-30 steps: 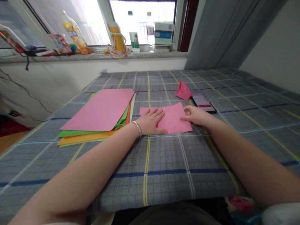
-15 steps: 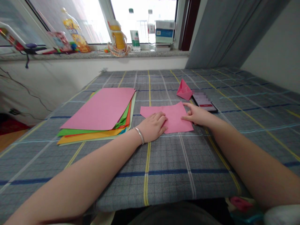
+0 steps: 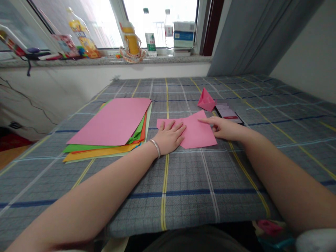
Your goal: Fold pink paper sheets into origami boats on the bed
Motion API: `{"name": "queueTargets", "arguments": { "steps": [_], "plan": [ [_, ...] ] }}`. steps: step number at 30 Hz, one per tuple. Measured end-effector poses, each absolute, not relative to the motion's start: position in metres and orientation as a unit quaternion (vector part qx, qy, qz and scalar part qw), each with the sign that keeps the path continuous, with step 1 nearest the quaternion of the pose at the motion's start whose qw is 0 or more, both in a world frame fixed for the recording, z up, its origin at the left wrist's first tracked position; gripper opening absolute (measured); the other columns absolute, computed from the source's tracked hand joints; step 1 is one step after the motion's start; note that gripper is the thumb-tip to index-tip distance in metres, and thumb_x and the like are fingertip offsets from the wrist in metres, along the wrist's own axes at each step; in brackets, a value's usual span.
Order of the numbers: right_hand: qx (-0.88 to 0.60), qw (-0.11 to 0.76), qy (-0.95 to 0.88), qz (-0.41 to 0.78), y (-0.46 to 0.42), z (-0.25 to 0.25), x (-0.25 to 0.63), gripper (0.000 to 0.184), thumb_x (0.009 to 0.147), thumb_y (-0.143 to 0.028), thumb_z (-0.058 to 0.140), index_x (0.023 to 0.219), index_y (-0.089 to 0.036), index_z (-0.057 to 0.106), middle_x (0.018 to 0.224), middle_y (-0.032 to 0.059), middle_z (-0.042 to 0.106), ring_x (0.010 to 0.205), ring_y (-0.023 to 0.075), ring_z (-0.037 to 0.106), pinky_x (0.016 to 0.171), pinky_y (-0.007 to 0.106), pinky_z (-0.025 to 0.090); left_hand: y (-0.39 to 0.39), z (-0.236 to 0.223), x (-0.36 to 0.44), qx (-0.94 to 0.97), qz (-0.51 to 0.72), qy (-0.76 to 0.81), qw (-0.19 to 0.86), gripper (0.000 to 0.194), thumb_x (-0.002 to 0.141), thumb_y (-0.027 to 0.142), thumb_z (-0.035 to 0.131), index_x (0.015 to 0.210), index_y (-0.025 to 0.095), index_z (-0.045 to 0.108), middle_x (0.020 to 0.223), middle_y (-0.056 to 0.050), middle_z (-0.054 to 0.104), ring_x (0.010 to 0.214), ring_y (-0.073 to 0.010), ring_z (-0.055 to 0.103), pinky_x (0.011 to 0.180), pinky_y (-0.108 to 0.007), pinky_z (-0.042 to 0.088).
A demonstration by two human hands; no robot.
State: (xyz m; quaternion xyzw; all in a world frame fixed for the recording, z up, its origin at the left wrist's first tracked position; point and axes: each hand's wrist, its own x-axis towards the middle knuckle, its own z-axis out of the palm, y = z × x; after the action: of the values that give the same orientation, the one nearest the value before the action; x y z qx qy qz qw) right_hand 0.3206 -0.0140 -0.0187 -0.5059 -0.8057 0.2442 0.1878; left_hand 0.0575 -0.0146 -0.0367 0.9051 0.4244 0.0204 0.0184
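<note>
A small pink sheet of paper (image 3: 195, 131) lies on the grey plaid cloth (image 3: 183, 175) in front of me. My left hand (image 3: 169, 136), with a silver bangle on the wrist, rests flat on the sheet's left part with the fingers stretched out. My right hand (image 3: 223, 127) lies at the sheet's right edge, its index finger pointing left along the upper right part of the paper. Neither hand holds anything.
A stack of coloured paper sheets (image 3: 110, 127), pink on top, lies to the left. A folded pink paper shape (image 3: 206, 100) and a phone (image 3: 228, 114) sit just beyond the right hand. Bottles and boxes line the windowsill (image 3: 105, 61).
My left hand has slid back and then flattened again on the sheet. My right index finger has moved up and left along the paper's upper right edge.
</note>
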Motion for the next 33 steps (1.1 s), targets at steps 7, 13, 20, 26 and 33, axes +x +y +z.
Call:
{"name": "queueTargets", "arguments": {
  "steps": [7,13,20,26,33],
  "plan": [
    [-0.438,0.165,-0.881,0.069,-0.012,-0.017,0.322,0.037,0.070,-0.012,0.070,0.100,-0.033,0.075,0.156,-0.0032,0.024,0.143,0.0308,0.020,0.115,0.053,0.021,-0.018,-0.034,0.056,0.874,0.022,0.482,0.048,0.053,0.096,0.046,0.031,0.148,0.033,0.028,0.157,-0.004,0.023,0.141,-0.0459,0.012,0.096,-0.083,0.008],
    [-0.363,0.134,-0.921,0.052,-0.017,-0.014,0.312,0.034,0.071,-0.002,0.063,0.084,-0.030,0.078,0.143,-0.0014,0.048,0.143,0.0299,0.019,0.114,0.052,0.024,-0.010,-0.031,0.053,0.907,0.020,0.416,0.058,0.048,0.098,0.044,0.025,0.146,0.038,0.030,0.157,0.001,0.023,0.143,-0.0384,0.015,0.103,-0.075,0.010],
    [-0.354,0.094,-0.917,0.157,-0.020,-0.010,0.307,0.030,0.077,-0.010,0.061,0.089,-0.033,0.075,0.113,-0.0035,0.070,0.125,0.0240,0.051,0.114,0.057,0.012,-0.003,-0.034,0.050,0.918,0.038,0.394,0.007,0.051,0.097,0.045,0.027,0.146,0.032,0.032,0.154,0.001,0.030,0.142,-0.0373,0.019,0.106,-0.072,0.002],
    [-0.360,0.114,-0.883,0.278,-0.021,-0.006,0.309,0.020,0.082,-0.029,0.061,0.094,-0.026,0.075,0.103,0.0005,0.074,0.114,0.0203,0.059,0.107,0.037,0.035,-0.003,-0.033,0.050,0.930,0.005,0.366,-0.010,0.063,0.094,0.055,0.029,0.150,0.026,0.024,0.156,-0.002,0.023,0.144,-0.0333,0.014,0.112,-0.061,-0.005],
    [-0.453,0.135,-0.832,0.289,-0.022,-0.009,0.307,0.028,0.083,-0.044,0.056,0.088,-0.022,0.072,0.094,0.0025,0.072,0.094,0.0213,0.063,0.082,0.032,0.046,-0.001,-0.024,0.046,0.933,-0.051,0.353,0.051,0.084,0.086,0.067,0.038,0.152,0.021,0.015,0.158,-0.006,0.010,0.145,-0.0337,0.008,0.114,-0.057,0.001]
  ]
}}
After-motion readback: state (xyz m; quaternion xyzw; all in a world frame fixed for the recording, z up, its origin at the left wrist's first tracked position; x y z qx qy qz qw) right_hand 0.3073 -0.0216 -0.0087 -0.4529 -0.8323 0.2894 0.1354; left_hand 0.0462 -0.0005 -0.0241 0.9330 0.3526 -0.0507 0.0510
